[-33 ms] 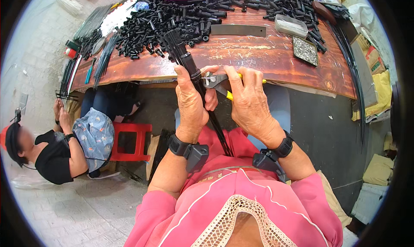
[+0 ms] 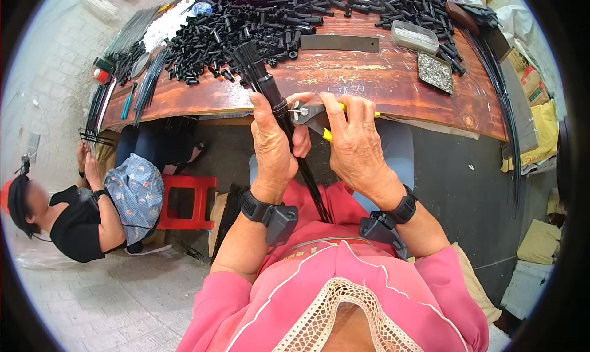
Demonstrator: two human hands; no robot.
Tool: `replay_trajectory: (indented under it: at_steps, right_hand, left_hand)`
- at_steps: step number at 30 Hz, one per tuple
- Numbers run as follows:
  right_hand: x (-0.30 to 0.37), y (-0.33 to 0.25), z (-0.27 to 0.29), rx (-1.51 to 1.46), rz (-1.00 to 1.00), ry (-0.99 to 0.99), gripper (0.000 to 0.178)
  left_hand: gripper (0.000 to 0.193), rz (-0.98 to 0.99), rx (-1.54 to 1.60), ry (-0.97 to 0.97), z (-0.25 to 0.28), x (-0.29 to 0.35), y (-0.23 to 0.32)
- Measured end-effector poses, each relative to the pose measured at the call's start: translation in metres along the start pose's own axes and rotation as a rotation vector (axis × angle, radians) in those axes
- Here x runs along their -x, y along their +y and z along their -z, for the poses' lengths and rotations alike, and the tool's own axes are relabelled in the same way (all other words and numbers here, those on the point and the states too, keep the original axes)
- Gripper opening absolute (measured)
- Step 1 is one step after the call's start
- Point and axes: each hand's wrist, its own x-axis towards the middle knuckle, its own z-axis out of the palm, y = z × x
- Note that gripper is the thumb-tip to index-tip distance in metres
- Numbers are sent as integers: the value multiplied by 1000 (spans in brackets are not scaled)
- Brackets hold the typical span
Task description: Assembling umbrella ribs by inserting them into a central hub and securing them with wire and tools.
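Pliers [image 2: 314, 113] with yellow handles sit clasped in the right hand [image 2: 358, 142]; I see the left hand [image 2: 271, 144] wrapped around a slanting bundle of black rods [image 2: 313, 190], just beside the pliers' head. Farther off, I make out black tubular parts [image 2: 220, 37] heaped on the counter [image 2: 344, 85].

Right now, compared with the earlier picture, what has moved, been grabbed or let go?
Nothing clearly has, beyond perhaps a tiny shift of the pliers. The left hand still grips the black bundle, the right hand the pliers; the pile of black parts looks unchanged.
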Motion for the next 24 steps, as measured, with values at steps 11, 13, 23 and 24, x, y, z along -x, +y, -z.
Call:
replay_trajectory:
  at_steps: [11,13,23,24]
  right_hand:
    - [-18,37,25,51,140,89,42]
    - [-29,57,42,-44,352,-30,37]
    - [-47,41,82,-357,-83,-992,51]
    - [-34,34,79,14,324,-444,45]
  left_hand:
    - [85,-7,-23,-93,-6,1,-5]
    - [83,-60,25,-121,-9,5,-11]
    - [26,-66,23,-166,-5,12,-8]
    - [26,-66,29,-161,-7,12,-9]
